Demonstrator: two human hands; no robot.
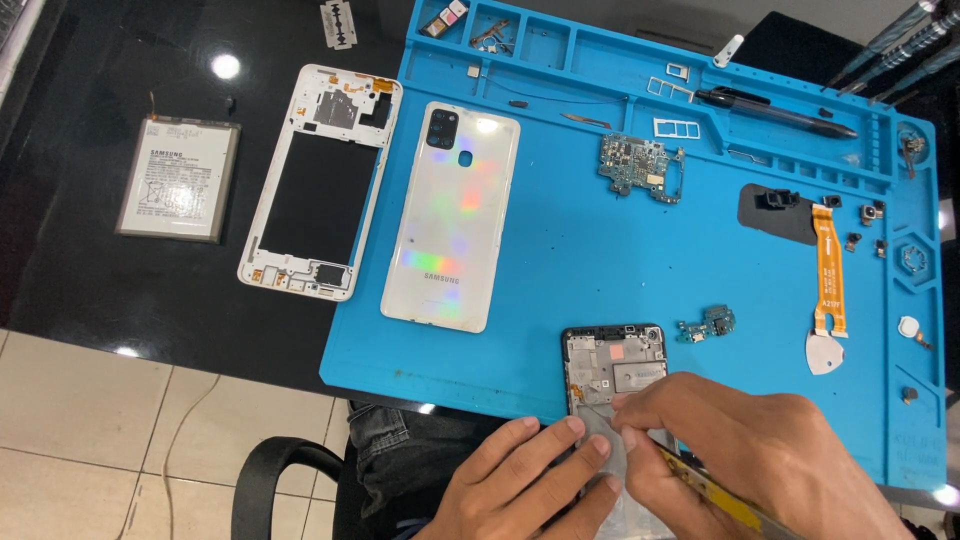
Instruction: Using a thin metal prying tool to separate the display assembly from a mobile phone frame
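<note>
Phone stripped: rear cover [450, 217], white midframe [318, 180], battery [179, 179] left of motherboard [640, 167]. Left hand [530, 480] flat, released, pressing screen frame [612, 365]; right hand [745, 455] fingers grasping yellow tool [715, 492]. Screen unit not yet finished.

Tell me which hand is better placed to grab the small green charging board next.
Right. The right hand lies just below the charging board on the blue mat; the left hand sits farther left, steadying the phone frame.

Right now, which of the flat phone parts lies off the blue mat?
The white middle frame and the battery lie on the black table; the white back cover is on the mat.
</note>
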